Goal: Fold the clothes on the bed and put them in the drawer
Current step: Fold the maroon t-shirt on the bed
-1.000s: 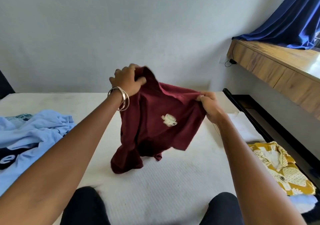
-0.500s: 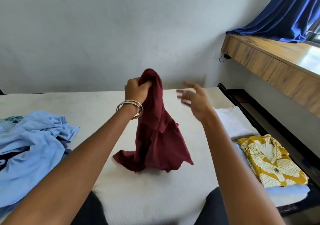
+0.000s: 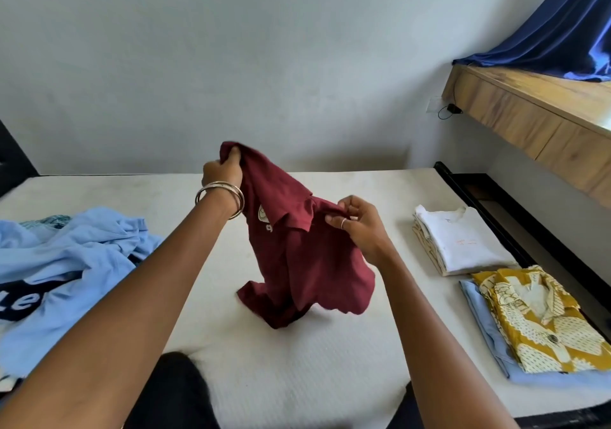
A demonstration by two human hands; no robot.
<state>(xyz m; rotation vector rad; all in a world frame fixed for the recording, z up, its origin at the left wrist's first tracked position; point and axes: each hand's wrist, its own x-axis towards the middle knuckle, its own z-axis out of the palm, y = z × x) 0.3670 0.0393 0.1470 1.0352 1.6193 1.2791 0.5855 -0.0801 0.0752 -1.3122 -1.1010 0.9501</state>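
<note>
Pinching crumpled maroon shirt (image 3: 297, 256), both hands

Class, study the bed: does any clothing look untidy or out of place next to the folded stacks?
Yes. The light blue clothes lie in a crumpled heap at the left side of the bed, unlike the folded white shirt and yellow patterned shirt on the right. The maroon shirt hangs bunched between the left hand and right hand, not yet folded.

Maroon polo shirt (image 3: 307, 263) of soft matt knit cloth, bed (image 3: 297, 362) covered in white finely textured fabric, bangles (image 3: 220, 194) of shiny metal (silvery), curtain (image 3: 562, 32) of glossy blue satin-like cloth, ledge (image 3: 529, 111) of matt grained wood, wall (image 3: 231, 65) smooth, matt.
</note>
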